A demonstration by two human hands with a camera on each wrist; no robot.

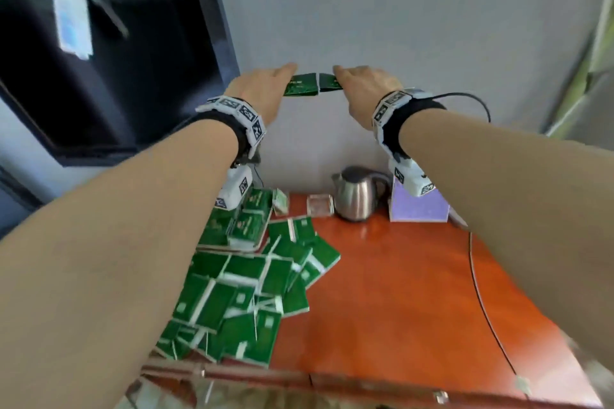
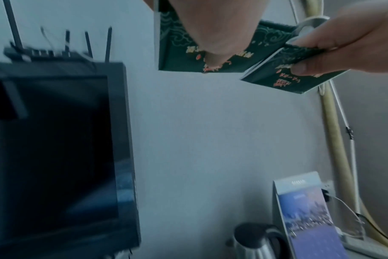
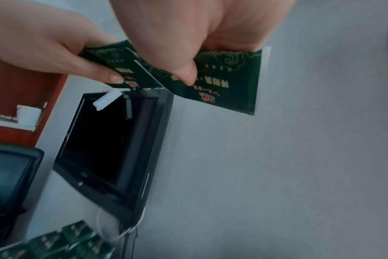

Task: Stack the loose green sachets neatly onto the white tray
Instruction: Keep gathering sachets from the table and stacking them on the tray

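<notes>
Both hands are raised high in front of the wall, above the table. My left hand [image 1: 282,75] pinches a green sachet [image 1: 300,86] between thumb and fingers. My right hand [image 1: 344,75] pinches a second green sachet [image 1: 329,82], and the two sachets' inner edges meet. In the left wrist view the right-hand sachet [image 2: 284,75] overlaps the left-hand sachet [image 2: 173,52]. Below lies a loose pile of green sachets [image 1: 252,292] on the table's left side. Behind it, stacked sachets [image 1: 247,224] sit on the white tray [image 1: 232,247].
A steel kettle [image 1: 357,192], a small glass dish [image 1: 320,204] and a purple card stand [image 1: 418,206] stand at the back of the orange wooden table [image 1: 398,292]. A black cable [image 1: 481,292] runs along its right side. A dark screen [image 1: 109,70] hangs at left.
</notes>
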